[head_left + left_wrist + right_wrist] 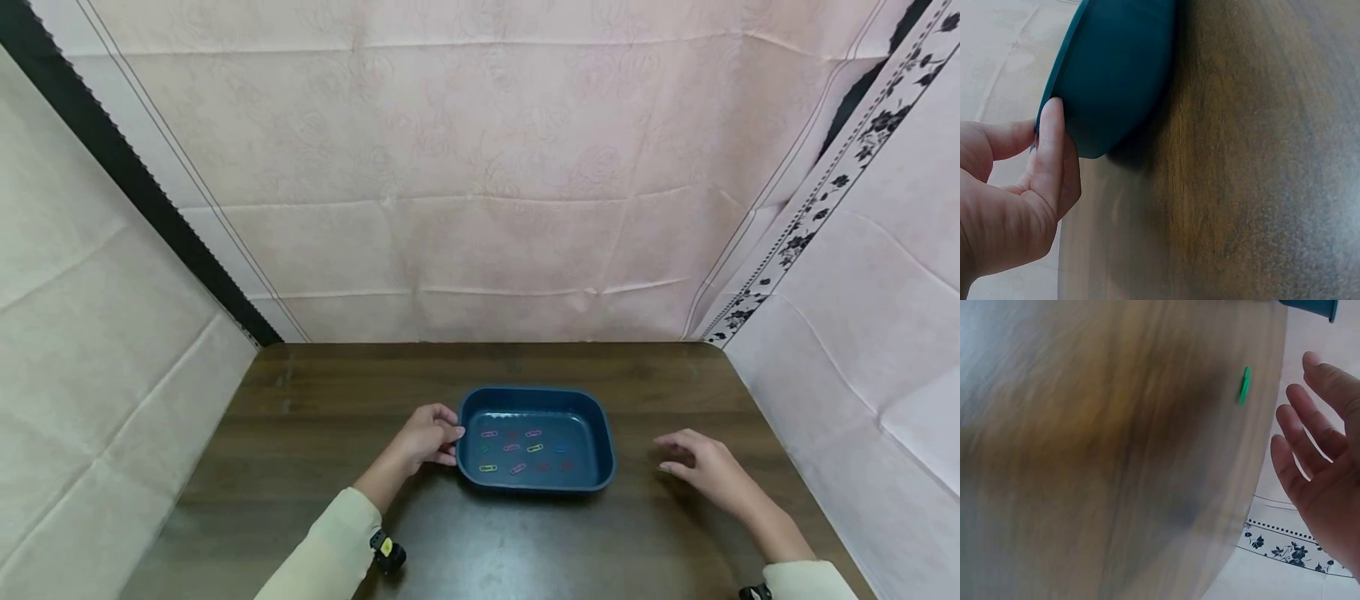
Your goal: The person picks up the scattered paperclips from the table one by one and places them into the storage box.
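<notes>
A dark blue rectangular tray [534, 482] sits on the wooden table, with several small coloured paper clips, pink, red, yellow, green and blue, spread over its floor; a yellow paper clip [488, 468] lies near its front left corner. My left hand [431, 437] pinches the tray's left rim, and the left wrist view shows the fingers against the tray's outer wall [1113, 75]. To the right of the tray, my right hand [701, 467] hovers with loosely bent fingers and nothing visibly held. Near that hand, a green paper clip [1244, 385] appears in the right wrist view.
The brown wooden table [315, 492] has a straight far edge. Pale patterned cloth [480, 167] hangs behind it, with more cloth at the left side [97, 333] and right side [885, 317]. A black floral border [817, 208] runs along the right cloth.
</notes>
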The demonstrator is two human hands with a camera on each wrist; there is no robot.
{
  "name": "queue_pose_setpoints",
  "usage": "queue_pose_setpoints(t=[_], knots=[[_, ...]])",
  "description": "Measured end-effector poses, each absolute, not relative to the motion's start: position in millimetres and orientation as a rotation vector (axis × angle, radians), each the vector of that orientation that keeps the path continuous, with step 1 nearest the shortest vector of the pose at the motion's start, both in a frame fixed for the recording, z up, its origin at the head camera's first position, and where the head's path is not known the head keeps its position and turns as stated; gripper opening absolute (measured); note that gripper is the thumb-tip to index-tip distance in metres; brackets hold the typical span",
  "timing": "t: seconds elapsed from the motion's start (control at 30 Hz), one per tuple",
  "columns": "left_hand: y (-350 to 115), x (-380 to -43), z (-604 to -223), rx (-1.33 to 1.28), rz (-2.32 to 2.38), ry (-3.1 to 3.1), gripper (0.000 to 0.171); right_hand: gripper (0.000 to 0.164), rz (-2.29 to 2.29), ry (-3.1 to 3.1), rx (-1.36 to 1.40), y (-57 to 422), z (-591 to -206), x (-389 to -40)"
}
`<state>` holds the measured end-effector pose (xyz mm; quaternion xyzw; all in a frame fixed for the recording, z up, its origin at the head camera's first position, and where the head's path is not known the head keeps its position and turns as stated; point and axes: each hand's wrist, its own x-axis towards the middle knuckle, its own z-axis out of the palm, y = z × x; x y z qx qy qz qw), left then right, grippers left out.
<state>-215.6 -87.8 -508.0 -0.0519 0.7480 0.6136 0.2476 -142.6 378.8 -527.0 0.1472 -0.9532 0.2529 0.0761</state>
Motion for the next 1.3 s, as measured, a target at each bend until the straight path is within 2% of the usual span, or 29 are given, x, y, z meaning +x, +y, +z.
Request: queue_pose_setpoints(t=[0.87,1.3], knots=[[-90.3,-215.1,-510.2,-0.126,1.674,2.050,0.022,0.021,0.680,-2.994,0.374,387.4,-544.6,-140.0],[-90.9,-216.3,-512.0,-0.127,1.674,2.061,0.023,0.024,0.663,-3.017,0.384,388.2,-548.8,-144.9]])
